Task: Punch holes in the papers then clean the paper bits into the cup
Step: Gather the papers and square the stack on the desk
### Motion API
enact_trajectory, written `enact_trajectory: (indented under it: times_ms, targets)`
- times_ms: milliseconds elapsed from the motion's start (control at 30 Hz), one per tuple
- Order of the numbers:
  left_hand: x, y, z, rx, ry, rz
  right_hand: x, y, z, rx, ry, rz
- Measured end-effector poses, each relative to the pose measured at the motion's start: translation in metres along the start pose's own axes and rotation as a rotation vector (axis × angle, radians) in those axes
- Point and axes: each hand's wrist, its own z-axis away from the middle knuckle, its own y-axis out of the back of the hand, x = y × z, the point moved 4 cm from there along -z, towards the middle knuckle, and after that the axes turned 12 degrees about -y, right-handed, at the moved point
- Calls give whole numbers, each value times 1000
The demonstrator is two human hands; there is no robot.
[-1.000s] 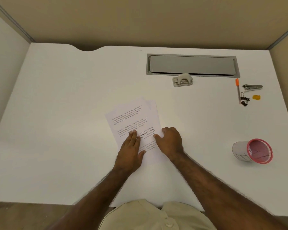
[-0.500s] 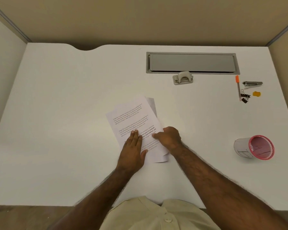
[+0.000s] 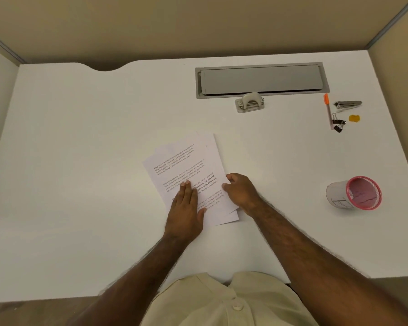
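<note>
A small stack of printed white papers (image 3: 189,165) lies tilted on the white desk (image 3: 80,161), its sheets slightly fanned. My left hand (image 3: 185,208) rests flat on the lower part of the top sheet, fingers together. My right hand (image 3: 242,192) curls around the stack's right edge, thumb on top of the sheets. A grey hole punch (image 3: 250,102) stands at the back, just in front of the grey cable tray. A white cup with a pink rim (image 3: 353,194) lies on its side at the right.
A grey cable tray lid (image 3: 260,80) is set into the desk at the back. At the back right lie an orange-capped pen (image 3: 328,111), a stapler (image 3: 348,105), black binder clips (image 3: 339,125) and a small yellow object (image 3: 353,118). Beige partition walls surround the desk.
My right hand has shifted from resting on the papers to gripping their right edge, and the sheets have been drawn closer together. My left hand stays flat on top.
</note>
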Motion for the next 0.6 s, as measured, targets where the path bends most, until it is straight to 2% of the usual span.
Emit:
enact_trajectory:
  times_ms: [133,233,400,500,600]
  targets:
    - [1,6,-1,11,-13,24,10,1,1,13,29,-24]
    - [-2,20,5,120,17,109,18,4,-1,-6,20,-78]
    - [-22,43,25,426,273,453,36,17,-6,-47,-15,-227]
    - [-29,47,27,528,369,629,45,26,-6,-73,-37,-312]
    - [-25,50,21,548,437,795,50,36,-5,-93,-54,-382]
